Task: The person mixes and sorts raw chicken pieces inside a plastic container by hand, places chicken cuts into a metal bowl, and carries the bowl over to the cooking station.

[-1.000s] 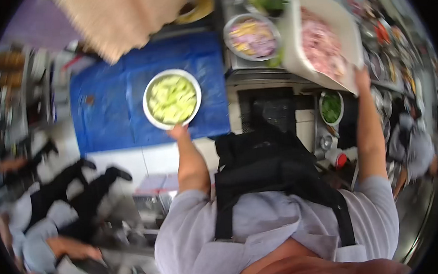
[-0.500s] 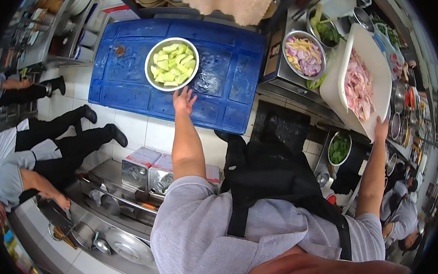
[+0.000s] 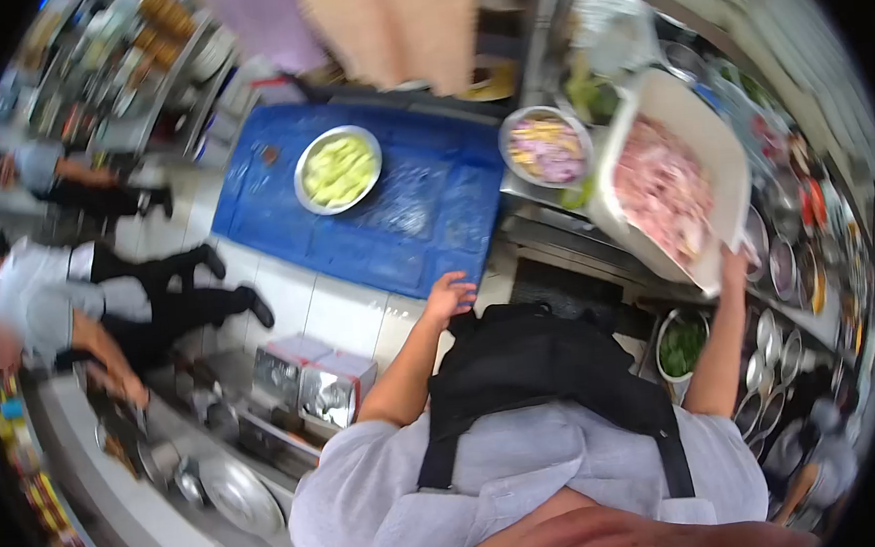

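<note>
My right hand point(image 3: 734, 265) grips the near rim of a large white plastic tub point(image 3: 728, 170), which is tilted and holds raw pink meat point(image 3: 661, 188). My left hand point(image 3: 451, 298) is empty, with fingers apart, at the near right edge of a blue plastic surface point(image 3: 356, 248). A steel bowl point(image 3: 304, 193) of pale green cut vegetable pieces point(image 3: 340, 169) stands on that surface, away from my hands. Just left of the tub is a metal bowl point(image 3: 509, 159) of sliced purple onion and yellow strips point(image 3: 550, 149).
A container of green leaves point(image 3: 680, 349) stands below the tub. Co-workers point(image 3: 98, 294) work at a steel counter on the left, and another person point(image 3: 814, 456) is at lower right. Cloths point(image 3: 382, 26) hang at the top. A dark mat point(image 3: 564, 286) lies on the floor.
My left hand has drawn back from the bowl of green pieces towards my body. The view has shifted, and my right hand still holds the white tub.
</note>
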A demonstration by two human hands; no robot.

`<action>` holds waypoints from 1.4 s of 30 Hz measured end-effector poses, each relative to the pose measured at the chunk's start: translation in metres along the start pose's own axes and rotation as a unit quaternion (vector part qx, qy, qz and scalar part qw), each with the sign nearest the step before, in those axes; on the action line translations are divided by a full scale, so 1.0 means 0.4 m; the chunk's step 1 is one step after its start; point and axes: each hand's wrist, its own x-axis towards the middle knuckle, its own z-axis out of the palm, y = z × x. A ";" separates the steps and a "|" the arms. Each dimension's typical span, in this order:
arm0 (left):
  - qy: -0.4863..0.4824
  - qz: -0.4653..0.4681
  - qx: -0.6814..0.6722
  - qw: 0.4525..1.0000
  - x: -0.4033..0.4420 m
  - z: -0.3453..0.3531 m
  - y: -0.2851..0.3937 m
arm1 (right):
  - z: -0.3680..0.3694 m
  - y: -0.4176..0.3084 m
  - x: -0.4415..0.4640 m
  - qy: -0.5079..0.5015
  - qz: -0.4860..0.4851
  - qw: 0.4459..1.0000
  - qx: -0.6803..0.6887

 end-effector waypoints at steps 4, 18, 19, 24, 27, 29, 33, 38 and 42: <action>-0.127 0.116 0.025 0.985 -0.047 0.253 0.143 | 0.017 -0.065 -0.081 0.007 0.002 0.998 0.054; 0.013 0.348 0.345 0.872 0.021 0.833 0.586 | -0.002 -0.173 -0.187 0.010 0.013 0.989 0.146; 0.013 0.344 0.349 0.872 0.035 0.828 0.576 | 0.002 -0.170 -0.190 0.016 0.010 0.989 0.146; 0.011 0.447 0.405 0.798 0.051 0.775 0.513 | 0.001 -0.141 -0.181 0.001 0.034 0.985 0.166; 0.001 0.465 0.392 0.794 0.005 0.769 0.488 | -0.028 -0.167 -0.201 0.001 0.038 0.988 0.148; -0.007 0.471 0.388 0.792 -0.010 0.744 0.460 | -0.034 -0.174 -0.238 0.014 0.051 0.986 0.160; -0.047 0.397 0.364 0.841 -0.009 0.763 0.473 | -0.035 -0.188 -0.215 0.014 0.070 0.994 0.086; -0.024 0.400 0.346 0.849 -0.011 0.763 0.473 | -0.002 -0.176 -0.261 0.044 0.097 0.986 0.132; -0.029 0.371 0.344 0.862 0.008 0.748 0.485 | 0.028 -0.155 -0.280 0.061 0.122 0.977 0.166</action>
